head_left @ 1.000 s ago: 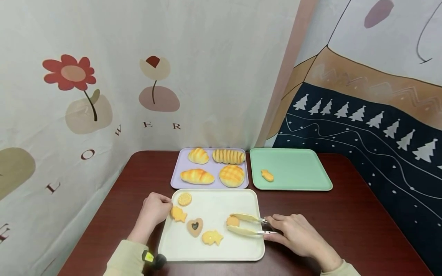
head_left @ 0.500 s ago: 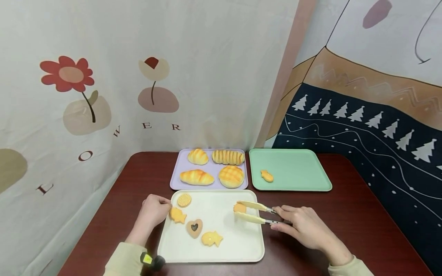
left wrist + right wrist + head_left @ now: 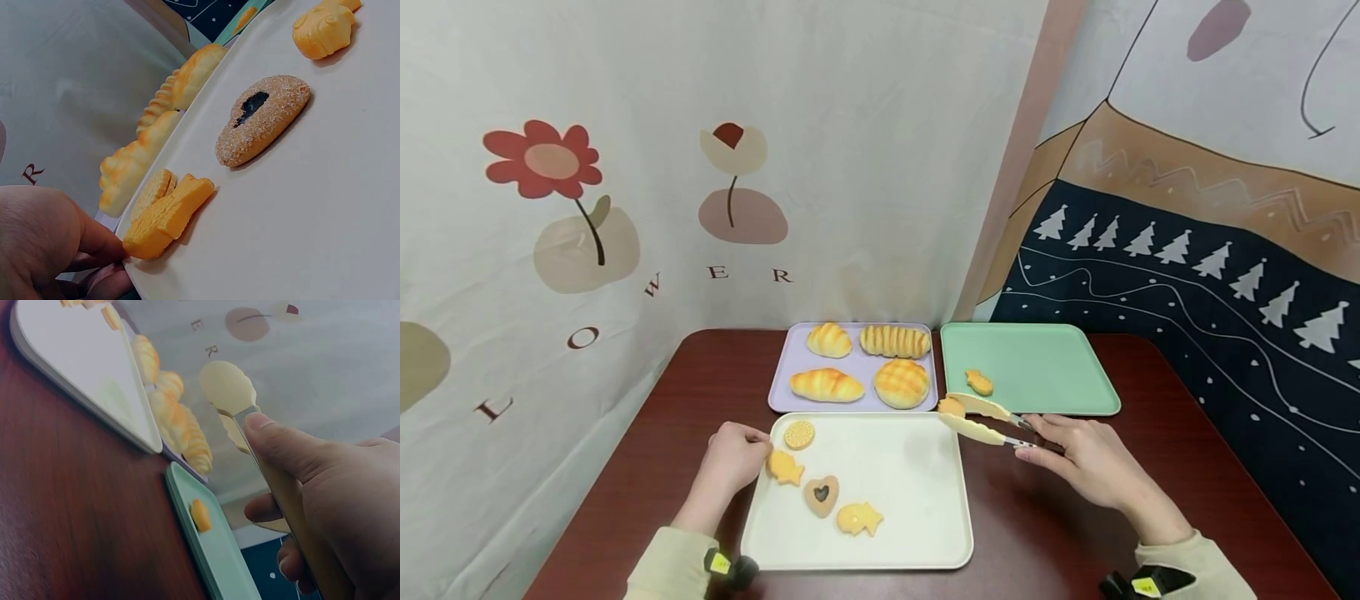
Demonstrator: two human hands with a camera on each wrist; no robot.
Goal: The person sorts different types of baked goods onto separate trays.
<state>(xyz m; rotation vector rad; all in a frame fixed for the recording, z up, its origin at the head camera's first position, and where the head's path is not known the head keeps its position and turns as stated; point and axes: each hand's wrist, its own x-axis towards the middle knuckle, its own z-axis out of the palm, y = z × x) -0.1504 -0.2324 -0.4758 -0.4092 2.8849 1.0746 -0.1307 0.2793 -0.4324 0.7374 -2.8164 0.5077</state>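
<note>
My right hand [image 3: 1086,460] grips a pair of tongs [image 3: 973,428] with cream-coloured tips. A small orange-brown cookie [image 3: 952,407] is pinched between those tips, above the gap where the trays meet; in the right wrist view the near tip hides it. At the left edge of the white tray [image 3: 917,533] my left hand [image 3: 735,457] pinches the rim, close beside a fish-shaped cookie [image 3: 165,219]. That tray also bears a round cookie [image 3: 799,434], a heart-shaped cookie with a dark centre [image 3: 822,496] and another fish-shaped cookie [image 3: 859,518]. One small fish-shaped cookie [image 3: 979,382] lies on the green tray [image 3: 1045,362].
Behind the white tray, a lilac tray [image 3: 780,387] carries several breads, among them a round bun [image 3: 901,383] and a ridged roll [image 3: 895,342]. The green tray stands to its right. All rest on a dark red-brown table [image 3: 647,450] against a printed curtain [image 3: 880,167].
The tongs, with the cookie between their tips, have risen off the white tray and moved right and away towards the green tray. My left hand stays at the tray rim.
</note>
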